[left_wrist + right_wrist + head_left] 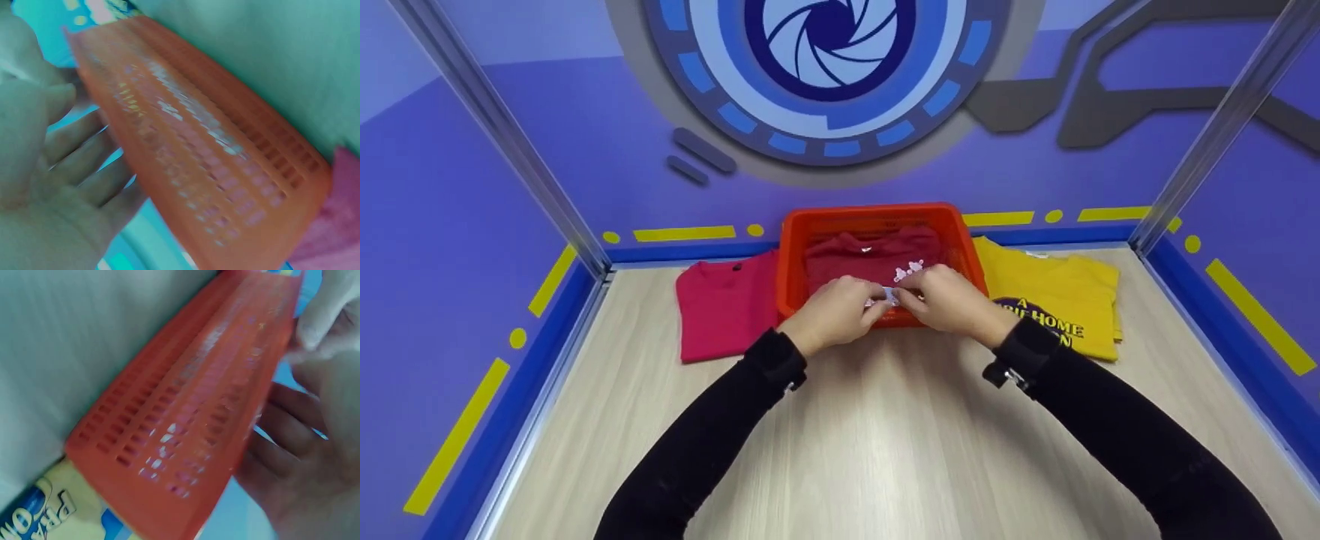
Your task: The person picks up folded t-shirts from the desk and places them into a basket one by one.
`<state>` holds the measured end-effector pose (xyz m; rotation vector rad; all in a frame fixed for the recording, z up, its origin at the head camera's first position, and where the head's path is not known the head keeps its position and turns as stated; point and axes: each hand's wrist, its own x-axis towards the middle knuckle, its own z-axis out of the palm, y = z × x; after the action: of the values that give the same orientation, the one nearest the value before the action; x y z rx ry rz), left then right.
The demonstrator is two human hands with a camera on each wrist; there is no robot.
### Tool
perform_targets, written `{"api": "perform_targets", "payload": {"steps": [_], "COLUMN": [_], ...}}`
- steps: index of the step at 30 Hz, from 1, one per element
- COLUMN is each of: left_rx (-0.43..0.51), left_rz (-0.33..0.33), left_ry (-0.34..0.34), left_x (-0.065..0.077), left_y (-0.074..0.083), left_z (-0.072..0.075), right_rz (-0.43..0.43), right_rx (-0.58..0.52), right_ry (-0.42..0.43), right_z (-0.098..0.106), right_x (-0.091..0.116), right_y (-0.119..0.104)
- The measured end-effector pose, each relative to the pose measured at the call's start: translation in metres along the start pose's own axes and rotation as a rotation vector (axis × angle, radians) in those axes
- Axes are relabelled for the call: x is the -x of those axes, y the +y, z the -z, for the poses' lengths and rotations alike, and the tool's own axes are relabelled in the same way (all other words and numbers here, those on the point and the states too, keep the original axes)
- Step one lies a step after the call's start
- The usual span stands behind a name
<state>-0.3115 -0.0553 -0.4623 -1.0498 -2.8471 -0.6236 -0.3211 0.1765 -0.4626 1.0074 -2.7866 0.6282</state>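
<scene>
A dark red shirt (847, 264) with a pale print lies in the orange-red basket (877, 213). Both hands meet over the basket's front edge. My left hand (840, 306) pinches the shirt's near part between thumb and forefinger, its other fingers extended beyond the rim in the left wrist view. On the other side, my right hand (949, 300) pinches the same edge, thumb close to the left thumb. A bit of pale print shows between the fingertips. The slotted basket wall (169, 422) fills much of the right wrist view; the pinched cloth is mostly hidden by the fingers.
A folded crimson shirt (724, 311) lies against the basket's left side. To its right is a folded yellow shirt (1065, 289) with dark lettering. Behind stands a blue-purple printed wall (870, 184), with side walls left and right. The table (870, 442) has a pale wood surface.
</scene>
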Motion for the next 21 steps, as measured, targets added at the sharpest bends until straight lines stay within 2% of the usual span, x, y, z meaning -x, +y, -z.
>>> {"api": "perform_targets", "payload": {"steps": [3,6,9,12,14,17,19,21], "left_rx": [0.005,0.030,0.052,0.055,0.040,0.003,-0.012,-0.021], "left_rz": [-0.068,-0.120,-0.153,-0.138,-0.099,-0.060,-0.049,-0.054], "left_ry": [0.103,0.135,0.111,0.018,-0.075,-0.177,-0.200,-0.188], "left_x": [0.010,0.022,0.031,0.037,0.041,0.048,0.052,0.054], "left_y": [0.013,0.022,0.024,0.021,0.017,0.008,0.003,0.000], "left_z": [0.001,-0.004,-0.014,-0.028,-0.038,-0.054,-0.061,-0.067], "right_rz": [0.057,0.094,0.125,0.116,0.061,-0.081,-0.192,-0.284], "right_rx": [-0.021,-0.023,0.004,0.040,0.049,0.018,-0.025,-0.044], "right_ry": [0.109,0.143,0.162,0.132,0.069,-0.029,-0.054,-0.024], "right_z": [-0.001,-0.007,-0.015,-0.026,-0.033,-0.038,-0.035,-0.027], "right_x": [0.013,0.028,0.044,0.062,0.073,0.086,0.091,0.096], "right_y": [-0.010,-0.016,-0.019,-0.016,-0.008,0.015,0.034,0.054]}}
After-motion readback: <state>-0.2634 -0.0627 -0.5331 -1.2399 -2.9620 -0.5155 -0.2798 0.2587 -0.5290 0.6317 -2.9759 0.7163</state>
